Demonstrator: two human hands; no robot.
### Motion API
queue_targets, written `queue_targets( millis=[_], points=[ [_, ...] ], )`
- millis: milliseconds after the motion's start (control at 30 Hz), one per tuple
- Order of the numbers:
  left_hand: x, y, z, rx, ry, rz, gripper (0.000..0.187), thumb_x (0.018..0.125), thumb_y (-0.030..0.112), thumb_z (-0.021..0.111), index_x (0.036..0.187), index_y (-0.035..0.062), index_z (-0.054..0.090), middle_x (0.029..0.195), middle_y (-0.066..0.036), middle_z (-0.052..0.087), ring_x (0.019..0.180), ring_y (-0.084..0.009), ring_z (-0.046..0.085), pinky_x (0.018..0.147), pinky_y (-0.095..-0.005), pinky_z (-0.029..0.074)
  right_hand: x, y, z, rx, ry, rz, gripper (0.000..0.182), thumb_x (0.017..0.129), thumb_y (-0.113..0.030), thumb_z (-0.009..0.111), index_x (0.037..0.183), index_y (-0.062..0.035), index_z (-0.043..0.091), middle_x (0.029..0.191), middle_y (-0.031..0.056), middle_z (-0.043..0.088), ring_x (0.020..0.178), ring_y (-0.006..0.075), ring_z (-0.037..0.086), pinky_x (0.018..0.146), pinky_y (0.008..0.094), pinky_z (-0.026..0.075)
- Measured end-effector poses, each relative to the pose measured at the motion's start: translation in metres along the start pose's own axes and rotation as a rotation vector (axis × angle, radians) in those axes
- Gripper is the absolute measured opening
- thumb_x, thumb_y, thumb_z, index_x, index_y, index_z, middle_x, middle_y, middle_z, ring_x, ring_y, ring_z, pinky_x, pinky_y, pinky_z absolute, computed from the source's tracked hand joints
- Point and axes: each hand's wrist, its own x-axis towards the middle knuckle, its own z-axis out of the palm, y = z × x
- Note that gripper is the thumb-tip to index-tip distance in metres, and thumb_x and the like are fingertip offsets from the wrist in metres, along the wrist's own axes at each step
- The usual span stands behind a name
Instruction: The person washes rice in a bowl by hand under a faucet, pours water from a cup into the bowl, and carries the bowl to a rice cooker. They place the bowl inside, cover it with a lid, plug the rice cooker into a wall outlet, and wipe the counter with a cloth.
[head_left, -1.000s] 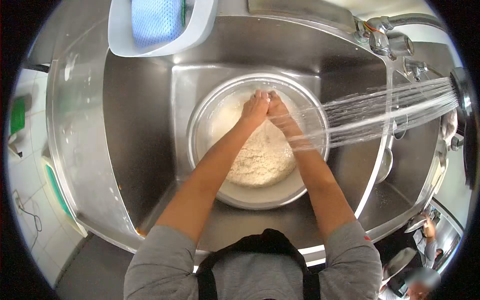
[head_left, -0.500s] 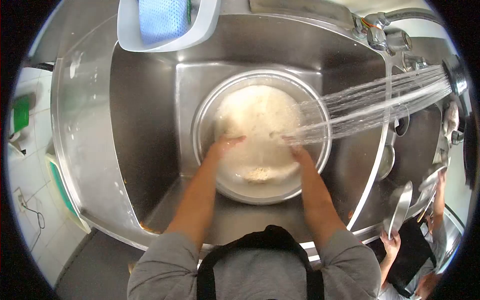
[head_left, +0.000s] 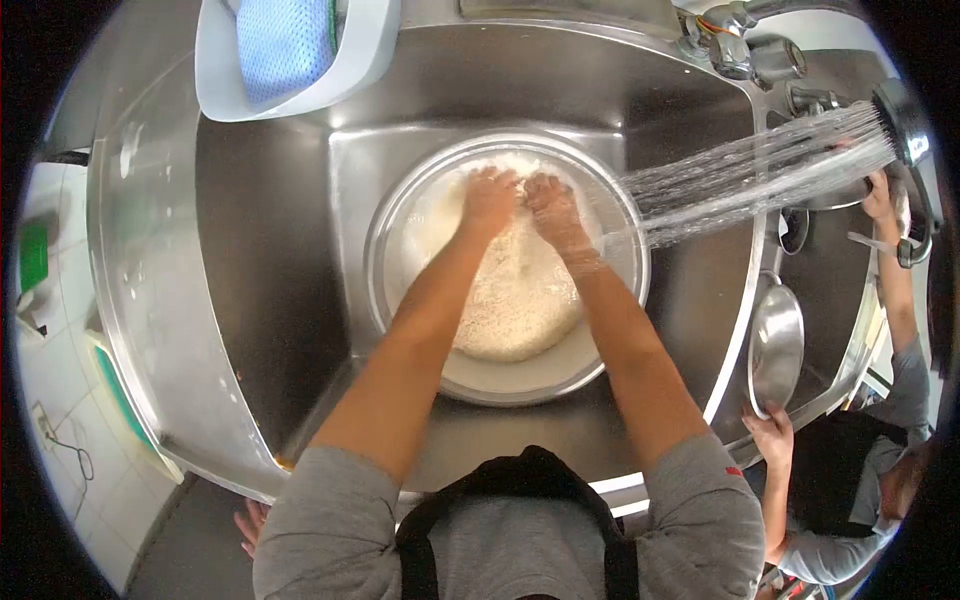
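A wide round metal bowl (head_left: pixel 377 262) stands in the sink, holding cloudy water and wet rice (head_left: pixel 515 318). My left hand (head_left: pixel 490 200) touches the rice near the bowl's far side, fingers apart and slightly bent. Close beside it, my right hand (head_left: pixel 552 208) lies on the rice too, its fingers bent down and loosely apart. Neither hand is closed round anything that I can see. Fingertips are partly hidden in the water and grains. From the right, a shower head (head_left: pixel 905 122) sprays water toward the bowl's right side.
The bowl sits in a deep steel sink (head_left: pixel 275 230). A white tub (head_left: pixel 300 100) with a blue mesh cloth (head_left: pixel 285 50) stands at its back left corner. At the right-hand basin, a co-worker's hand (head_left: pixel 770 435) holds a metal bowl (head_left: pixel 777 345). Another person's hand (head_left: pixel 252 525) shows lower left.
Both my hands have moved from the bowl's near sides to its far side and closer together. More rice now shows toward me. The co-worker's metal bowl and hands have shifted.
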Motion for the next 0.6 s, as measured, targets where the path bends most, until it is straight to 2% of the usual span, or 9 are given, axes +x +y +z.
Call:
queue_targets(
  millis=[67,233,300,333,367,433,500,533,600],
  points=[
    [-0.006,-0.027,-0.007,-0.139,-0.381,-0.206,0.052,0.071,0.031,0.060,0.115,0.0075,0.045,0.123,-0.007,0.041,0.113,-0.0237,0.038,0.096,-0.0374,0.027,-0.009,0.020,-0.002,-0.284,-0.027,-0.107,0.030,0.082,-0.025,0.045,0.105,-0.0069,0.053,0.102,0.0122,0.053,0.095,0.0218,0.049,0.083,0.0361,0.040],
    [-0.090,-0.084,0.045,-0.440,-0.399,-0.553,0.089,0.057,0.051,0.068,0.120,-0.0037,0.036,0.120,-0.022,0.041,0.114,-0.0297,0.039,0.094,-0.0363,0.031,-0.090,0.061,0.010,-0.328,-0.307,-0.031,0.034,0.084,-0.032,0.044,0.103,-0.0062,0.055,0.106,0.0105,0.053,0.101,0.0210,0.046,0.084,0.0375,0.039],
    [-0.126,-0.082,0.064,-0.596,-0.363,-0.629,0.087,0.059,0.051,0.067,0.120,-0.0038,0.037,0.119,-0.022,0.042,0.114,-0.0288,0.039,0.093,-0.0354,0.032,-0.127,0.069,0.048,0.203,-0.523,0.583,0.041,0.082,-0.038,0.043,0.109,-0.0079,0.052,0.112,0.0104,0.050,0.104,0.0221,0.045,0.084,0.0392,0.039],
    [-0.140,-0.067,0.062,-0.952,-0.421,-0.659,0.082,0.060,0.047,0.069,0.118,-0.0036,0.040,0.117,-0.021,0.044,0.111,-0.0269,0.041,0.092,-0.0342,0.033,-0.143,0.068,0.056,0.476,-0.620,0.888,0.044,0.082,-0.040,0.042,0.112,-0.0088,0.051,0.114,0.0103,0.049,0.105,0.0227,0.044,0.084,0.0400,0.039],
    [-0.152,-0.051,0.061,-1.311,-0.474,-0.677,0.077,0.061,0.043,0.070,0.116,-0.0034,0.043,0.116,-0.019,0.046,0.108,-0.0250,0.043,0.090,-0.0331,0.034,-0.154,0.049,0.055,0.478,-0.625,0.888,0.044,0.082,-0.040,0.042,0.112,-0.0088,0.051,0.114,0.0103,0.049,0.105,0.0227,0.044,0.084,0.0400,0.039],
    [-0.159,-0.031,0.057,-1.666,-0.509,-0.677,0.072,0.062,0.039,0.071,0.114,-0.0033,0.046,0.114,-0.017,0.048,0.105,-0.0232,0.045,0.088,-0.0319,0.036,-0.150,-0.007,0.050,1.343,-0.392,1.490,0.058,0.078,-0.048,0.041,0.120,-0.0079,0.043,0.124,0.0182,0.039,0.116,0.0286,0.035,0.096,0.0393,0.026],
    [-0.159,-0.011,0.051,-0.897,0.003,0.358,0.057,0.065,0.032,0.070,0.108,-0.0006,0.051,0.107,-0.012,0.054,0.095,-0.0207,0.051,0.081,-0.0307,0.040,-0.127,-0.033,0.031,1.406,-0.368,1.375,0.054,0.079,-0.044,0.042,0.117,-0.0057,0.044,0.119,0.0178,0.043,0.111,0.0276,0.039,0.092,0.0395,0.031],
    [-0.154,0.000,0.050,-0.909,-0.008,0.352,0.057,0.065,0.032,0.070,0.108,-0.0006,0.051,0.107,-0.012,0.054,0.095,-0.0207,0.051,0.081,-0.0307,0.040,-0.119,-0.043,0.021,1.462,-0.342,1.271,0.050,0.080,-0.040,0.043,0.114,-0.0036,0.045,0.113,0.0175,0.047,0.106,0.0265,0.044,0.088,0.0396,0.035],
    [-0.113,0.008,0.050,-1.337,-0.457,-0.373,0.046,0.070,0.027,0.064,0.107,0.0023,0.052,0.100,-0.010,0.057,0.084,-0.0225,0.055,0.074,-0.0308,0.042,-0.094,-0.042,0.011,1.561,-0.277,1.038,0.043,0.081,-0.033,0.044,0.109,0.0008,0.048,0.102,0.0167,0.054,0.096,0.0245,0.052,0.079,0.0399,0.043]
  ],
)
